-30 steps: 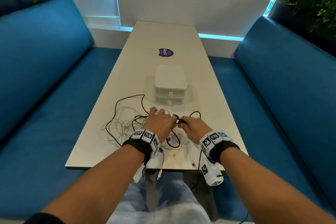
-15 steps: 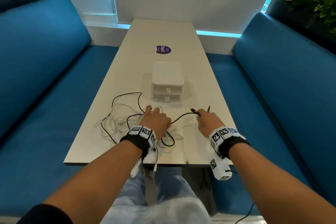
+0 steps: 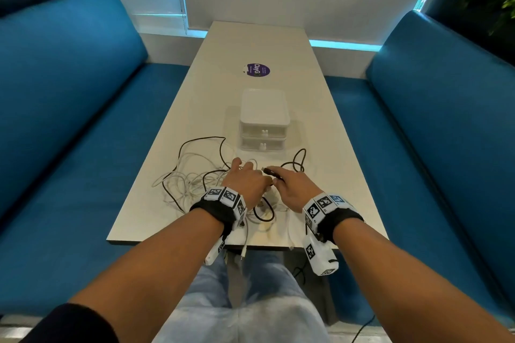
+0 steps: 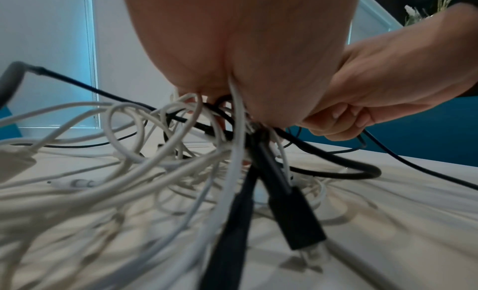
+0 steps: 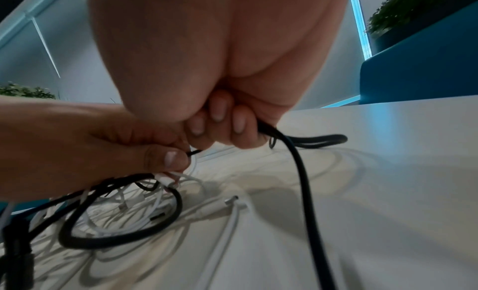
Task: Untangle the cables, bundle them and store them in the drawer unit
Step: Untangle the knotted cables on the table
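Note:
A tangle of white cables (image 3: 184, 178) and black cables lies on the near half of the white table (image 3: 328, 164). My left hand (image 3: 246, 175) sits on the tangle, and its thumb (image 5: 168, 158) pinches a white cable and a thin black one. My right hand (image 3: 281, 179) touches it from the right, fingers (image 5: 239, 124) curled round a thick black cable (image 5: 297, 161). That cable's plug (image 3: 271, 171) sticks out past the knuckles. A black loop (image 3: 299, 159) trails behind the right hand. The white two-drawer unit (image 3: 263, 120) stands just beyond, both drawers closed.
Blue sofas (image 3: 69, 108) flank the table on both sides. A purple round sticker (image 3: 258, 70) marks the table beyond the drawer unit. Some white cable ends (image 3: 245, 242) hang over the near table edge. A black plug (image 4: 297, 218) lies under my left wrist.
Half a second ago my right hand was off to the right, drawing the black cable end away. It has come back against the left hand, with the cable still in its grip.

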Demonstrator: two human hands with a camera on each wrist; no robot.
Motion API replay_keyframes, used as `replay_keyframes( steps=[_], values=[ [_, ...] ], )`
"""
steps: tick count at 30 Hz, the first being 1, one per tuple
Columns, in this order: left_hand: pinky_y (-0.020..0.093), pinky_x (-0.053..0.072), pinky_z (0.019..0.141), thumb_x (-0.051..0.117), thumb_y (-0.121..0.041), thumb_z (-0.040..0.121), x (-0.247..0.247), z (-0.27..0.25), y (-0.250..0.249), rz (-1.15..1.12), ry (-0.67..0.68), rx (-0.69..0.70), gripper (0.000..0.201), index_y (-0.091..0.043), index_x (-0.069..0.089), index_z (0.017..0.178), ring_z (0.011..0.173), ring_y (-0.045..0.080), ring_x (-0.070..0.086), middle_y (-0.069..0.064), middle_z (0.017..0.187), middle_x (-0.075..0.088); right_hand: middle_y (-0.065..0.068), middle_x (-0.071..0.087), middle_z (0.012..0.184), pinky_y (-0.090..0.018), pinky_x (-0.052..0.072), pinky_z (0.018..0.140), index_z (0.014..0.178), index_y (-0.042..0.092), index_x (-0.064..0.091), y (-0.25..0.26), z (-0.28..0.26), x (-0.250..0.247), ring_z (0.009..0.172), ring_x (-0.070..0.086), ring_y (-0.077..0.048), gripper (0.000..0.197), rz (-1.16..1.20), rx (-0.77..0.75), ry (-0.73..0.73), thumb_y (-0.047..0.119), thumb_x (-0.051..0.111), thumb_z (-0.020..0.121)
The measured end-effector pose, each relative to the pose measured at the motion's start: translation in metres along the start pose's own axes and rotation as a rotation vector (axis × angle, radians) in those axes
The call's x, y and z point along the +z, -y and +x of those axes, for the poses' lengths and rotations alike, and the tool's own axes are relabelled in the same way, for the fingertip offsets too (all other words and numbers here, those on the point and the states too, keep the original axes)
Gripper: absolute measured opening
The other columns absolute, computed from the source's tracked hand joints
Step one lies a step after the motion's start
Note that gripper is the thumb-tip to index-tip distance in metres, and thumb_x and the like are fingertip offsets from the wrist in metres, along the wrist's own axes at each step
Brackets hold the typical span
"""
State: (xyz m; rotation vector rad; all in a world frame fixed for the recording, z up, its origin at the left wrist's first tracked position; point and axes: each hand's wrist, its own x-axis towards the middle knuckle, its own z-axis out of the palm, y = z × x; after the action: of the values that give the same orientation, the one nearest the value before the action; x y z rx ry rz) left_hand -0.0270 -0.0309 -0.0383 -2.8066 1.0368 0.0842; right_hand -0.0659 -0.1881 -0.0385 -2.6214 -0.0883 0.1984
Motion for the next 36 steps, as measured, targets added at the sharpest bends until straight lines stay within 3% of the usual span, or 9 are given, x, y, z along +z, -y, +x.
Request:
replay_keyframes(
  steps=[4, 8, 13, 18, 22, 25, 28, 31, 36],
  values=[
    [0.052, 0.023, 0.103, 0.039, -0.03, 0.102, 0.004, -0.001, 0.001, -0.016, -0.053, 0.003, 0.021, -0.031, 0.056, 0.115, 0.11, 0.025, 0.049, -0.006, 0.102, 0.066, -0.006, 0.067, 0.09, -0.043, 0.053, 0.076, 0.109, 0.022, 0.059, -0.007, -0.002, 0.0, 0.083, 0.063, -0.025, 0.02, -0.035, 0.044, 0.04, 0.031, 0.042, 0.101],
    [0.053, 0.022, 0.104, 0.037, -0.036, 0.103, 0.002, -0.002, 0.0, 0.011, -0.046, -0.016, 0.027, -0.026, 0.06, 0.113, 0.111, 0.025, 0.049, -0.005, 0.103, 0.065, -0.006, 0.063, 0.086, -0.036, 0.049, 0.071, 0.108, 0.019, 0.06, -0.014, -0.001, -0.007, 0.078, 0.059, -0.025, 0.022, -0.093, 0.075, 0.056, 0.03, 0.042, 0.103],
    [0.053, 0.018, 0.105, 0.039, -0.036, 0.102, 0.001, 0.0, 0.007, 0.023, 0.007, -0.074, 0.029, -0.026, 0.066, 0.109, 0.113, 0.025, 0.048, -0.004, 0.107, 0.065, -0.008, 0.065, 0.093, -0.03, 0.042, 0.062, 0.102, 0.02, 0.061, -0.042, -0.002, -0.035, 0.076, 0.06, -0.023, 0.019, -0.151, 0.234, -0.052, 0.025, 0.043, 0.101],
    [0.053, 0.021, 0.104, 0.044, -0.025, 0.098, -0.001, 0.001, 0.0, 0.04, 0.023, -0.058, 0.023, -0.029, 0.065, 0.107, 0.111, 0.026, 0.048, -0.004, 0.102, 0.065, -0.01, 0.066, 0.097, -0.031, 0.046, 0.066, 0.11, 0.017, 0.062, -0.043, -0.006, -0.034, 0.08, 0.06, -0.027, 0.024, -0.169, 0.295, -0.085, 0.029, 0.042, 0.102],
    [0.052, 0.022, 0.102, 0.045, -0.027, 0.098, 0.001, -0.001, -0.003, 0.037, 0.005, -0.07, 0.02, -0.028, 0.064, 0.103, 0.11, 0.027, 0.049, -0.003, 0.098, 0.066, -0.011, 0.068, 0.098, -0.031, 0.044, 0.067, 0.116, 0.018, 0.063, -0.017, -0.008, -0.02, 0.087, 0.063, -0.031, 0.026, -0.065, 0.129, -0.106, 0.029, 0.043, 0.102],
    [0.052, 0.022, 0.103, 0.045, -0.03, 0.098, -0.001, -0.002, -0.005, 0.03, -0.007, -0.069, 0.019, -0.03, 0.063, 0.106, 0.112, 0.026, 0.047, -0.005, 0.1, 0.066, -0.009, 0.068, 0.097, -0.032, 0.043, 0.068, 0.111, 0.017, 0.063, 0.001, -0.004, -0.005, 0.088, 0.063, -0.029, 0.025, -0.089, 0.031, -0.009, 0.029, 0.043, 0.102],
    [0.052, 0.021, 0.103, 0.046, -0.033, 0.099, 0.0, -0.004, -0.004, -0.001, -0.025, -0.059, 0.021, -0.03, 0.063, 0.11, 0.113, 0.025, 0.047, -0.006, 0.103, 0.065, -0.009, 0.067, 0.096, -0.036, 0.049, 0.072, 0.106, 0.013, 0.061, 0.004, 0.001, 0.003, 0.087, 0.062, -0.029, 0.025, -0.102, 0.073, 0.062, 0.029, 0.042, 0.102],
    [0.053, 0.021, 0.104, 0.041, -0.034, 0.101, 0.004, -0.007, -0.002, 0.003, -0.068, -0.057, 0.023, -0.027, 0.063, 0.107, 0.112, 0.025, 0.049, -0.006, 0.102, 0.065, -0.006, 0.066, 0.09, -0.041, 0.053, 0.075, 0.095, 0.021, 0.061, 0.0, 0.002, 0.001, 0.082, 0.062, -0.027, 0.021, -0.1, 0.1, 0.082, 0.03, 0.042, 0.1],
    [0.054, 0.02, 0.105, 0.039, -0.04, 0.101, 0.002, -0.006, 0.003, 0.004, -0.042, -0.07, 0.03, -0.025, 0.064, 0.107, 0.112, 0.025, 0.049, -0.005, 0.103, 0.066, -0.001, 0.065, 0.087, -0.036, 0.054, 0.07, 0.089, 0.029, 0.06, -0.021, -0.003, -0.018, 0.075, 0.062, -0.023, 0.019, -0.133, 0.224, 0.039, 0.024, 0.043, 0.097]
  ],
)
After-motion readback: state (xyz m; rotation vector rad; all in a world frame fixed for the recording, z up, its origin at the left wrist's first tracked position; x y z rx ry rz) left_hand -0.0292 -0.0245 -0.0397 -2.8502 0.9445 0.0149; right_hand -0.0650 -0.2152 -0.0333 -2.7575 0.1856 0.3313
